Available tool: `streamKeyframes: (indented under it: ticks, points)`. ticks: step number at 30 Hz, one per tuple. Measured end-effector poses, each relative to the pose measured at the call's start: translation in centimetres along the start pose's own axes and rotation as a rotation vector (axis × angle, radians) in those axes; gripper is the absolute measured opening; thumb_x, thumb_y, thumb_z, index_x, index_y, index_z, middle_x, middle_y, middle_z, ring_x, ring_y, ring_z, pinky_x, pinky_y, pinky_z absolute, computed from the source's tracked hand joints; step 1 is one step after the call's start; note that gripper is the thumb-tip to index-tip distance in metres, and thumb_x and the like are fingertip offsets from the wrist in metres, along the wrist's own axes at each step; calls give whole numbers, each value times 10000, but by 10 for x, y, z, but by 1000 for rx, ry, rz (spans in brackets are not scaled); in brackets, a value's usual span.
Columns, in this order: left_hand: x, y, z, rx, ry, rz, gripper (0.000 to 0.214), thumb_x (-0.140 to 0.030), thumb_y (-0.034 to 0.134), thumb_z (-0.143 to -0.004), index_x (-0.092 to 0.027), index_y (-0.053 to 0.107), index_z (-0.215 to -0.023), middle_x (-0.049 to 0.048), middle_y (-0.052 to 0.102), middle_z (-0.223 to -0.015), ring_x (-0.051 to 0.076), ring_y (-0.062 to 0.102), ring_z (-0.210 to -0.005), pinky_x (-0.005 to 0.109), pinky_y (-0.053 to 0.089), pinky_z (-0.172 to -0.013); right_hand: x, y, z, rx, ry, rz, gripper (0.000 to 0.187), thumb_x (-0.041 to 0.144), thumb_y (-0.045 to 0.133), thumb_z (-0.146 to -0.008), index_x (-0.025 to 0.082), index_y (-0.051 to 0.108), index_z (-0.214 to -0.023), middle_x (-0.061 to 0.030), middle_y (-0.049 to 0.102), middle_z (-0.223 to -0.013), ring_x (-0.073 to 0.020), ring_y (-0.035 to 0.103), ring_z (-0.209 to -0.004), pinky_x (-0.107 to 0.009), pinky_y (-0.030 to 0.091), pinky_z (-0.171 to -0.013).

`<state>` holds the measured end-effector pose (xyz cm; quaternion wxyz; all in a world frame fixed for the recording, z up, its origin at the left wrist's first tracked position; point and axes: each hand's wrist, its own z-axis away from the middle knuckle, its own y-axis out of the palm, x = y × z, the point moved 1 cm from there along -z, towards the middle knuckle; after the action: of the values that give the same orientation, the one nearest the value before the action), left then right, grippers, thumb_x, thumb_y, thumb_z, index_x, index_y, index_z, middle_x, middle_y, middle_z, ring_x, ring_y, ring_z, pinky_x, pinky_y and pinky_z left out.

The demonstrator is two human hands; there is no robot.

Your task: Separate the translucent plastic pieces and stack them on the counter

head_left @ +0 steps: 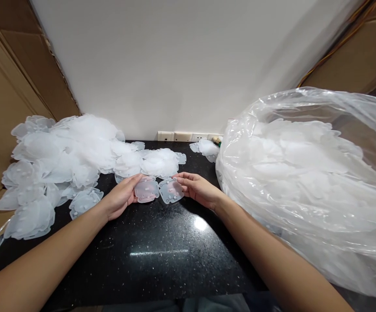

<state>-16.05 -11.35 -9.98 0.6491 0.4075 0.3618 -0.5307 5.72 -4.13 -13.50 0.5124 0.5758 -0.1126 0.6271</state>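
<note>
My left hand (122, 198) grips a translucent plastic piece (147, 189), roughly square with rounded corners and small round bumps. A second translucent plastic piece (171, 190) of the same kind is pinched by its right edge in my right hand (197, 190). The two pieces hang side by side above the black countertop (155, 273), their near edges almost meeting. Fingers show faintly through both. Just behind them lies a small heap of like pieces (160, 162), joined to a large pile (77, 143) at the left.
A big clear plastic bag (240, 173) full of similar pieces takes up the right side. Wall sockets (183, 137) line the back edge, with a few pieces (205, 148) near them. Cardboard (8, 65) stands at the left, beside the white wall (181, 65).
</note>
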Motion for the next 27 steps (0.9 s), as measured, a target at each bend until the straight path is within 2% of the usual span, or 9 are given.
streamKeyframes:
  ticks: [3,6,8,10,13,18,21,24,27]
  points:
    - [-1,0,1,7,-10,-13,290,-379,545,-932,-161,691,-1055,115,726,-1079,241,667,-1041,372,577,-852,-1,-2,0,1,2,14,198,240,803,-754,168,672,-883,1,656,-761,-86,599,-626,-239,525,-672]
    - [-1,-1,1,20,46,-123,276,-292,688,-774,-190,692,-1031,71,734,-1030,248,667,-1020,399,534,-908,-2,-4,0,7,-9,25,258,215,846,-685,169,667,-865,-11,682,-796,-99,622,-667,-243,520,-696]
    - [-1,-2,1,46,147,-253,203,-226,713,-686,-196,709,-886,53,738,-984,251,654,-1026,415,477,-976,-4,-5,-1,14,-26,29,295,214,872,-639,169,666,-845,-10,692,-797,-105,635,-686,-242,521,-709]
    - [-3,-3,2,100,252,-359,37,-229,693,-687,-194,695,-699,65,733,-1048,266,618,-1105,426,411,-1041,-5,-5,-2,20,-32,40,321,246,886,-617,167,667,-838,-14,703,-796,-115,647,-693,-249,526,-715]
    - [-5,-3,4,185,305,-420,143,-251,650,-726,-200,689,-599,67,662,-1273,290,544,-1234,423,368,-1066,-6,-6,-3,28,-34,69,352,317,895,-605,167,662,-822,-23,716,-795,-124,655,-681,-261,532,-704]
    - [-7,-1,7,162,167,-275,57,-205,605,-621,-186,658,-616,78,612,-1350,326,539,-1237,390,476,-917,-5,-7,-3,12,-45,141,425,437,901,-581,170,628,-767,-22,715,-771,-118,642,-665,-254,526,-683]
    - [-8,0,8,124,131,-164,142,-290,664,-680,-185,694,-769,105,667,-1235,311,569,-1208,374,495,-903,-5,-8,-2,-5,-57,203,417,464,886,-599,187,611,-746,-8,694,-740,-121,630,-656,-259,519,-662]
    - [-7,0,6,83,91,-147,308,-420,724,-742,-199,693,-954,84,697,-1135,247,648,-1047,359,498,-909,-3,-8,-2,-14,-74,260,399,480,862,-628,197,609,-750,-4,675,-733,-131,629,-670,-265,509,-655]
    - [-5,-2,4,55,87,-150,354,-474,722,-771,-206,682,-999,70,693,-1147,207,662,-984,346,495,-929,-1,-8,-1,-6,-111,359,397,510,832,-647,185,631,-756,-4,657,-713,-122,593,-635,-258,468,-618]
